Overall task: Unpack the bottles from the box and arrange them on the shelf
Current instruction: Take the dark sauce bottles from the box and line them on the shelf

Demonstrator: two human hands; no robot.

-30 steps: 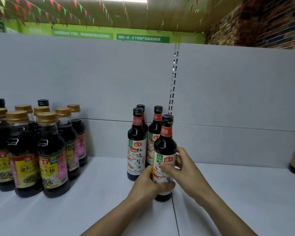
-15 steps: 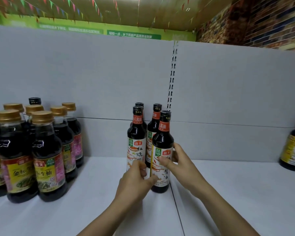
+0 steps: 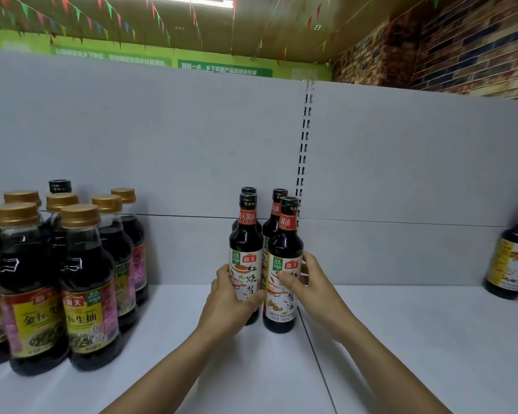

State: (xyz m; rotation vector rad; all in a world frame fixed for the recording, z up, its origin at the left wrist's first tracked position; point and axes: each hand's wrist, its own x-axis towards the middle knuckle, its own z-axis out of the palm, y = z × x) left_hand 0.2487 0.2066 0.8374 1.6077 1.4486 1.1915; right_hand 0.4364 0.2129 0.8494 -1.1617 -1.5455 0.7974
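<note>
At frame centre, left hand grips one slim dark soy-sauce bottle with white label, right hand the neighbouring bottle on the white shelf; recommend squaring both upright, labels forward.

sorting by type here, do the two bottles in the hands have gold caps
No, the held bottles in the left hand and right hand have black caps; the gold-capped bottles stand at left.

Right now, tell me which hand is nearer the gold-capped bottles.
Left. The left hand grips the front-left dark soy sauce bottle, right of the gold-capped bottles; the right hand grips the front-right bottle, farther right.
</note>
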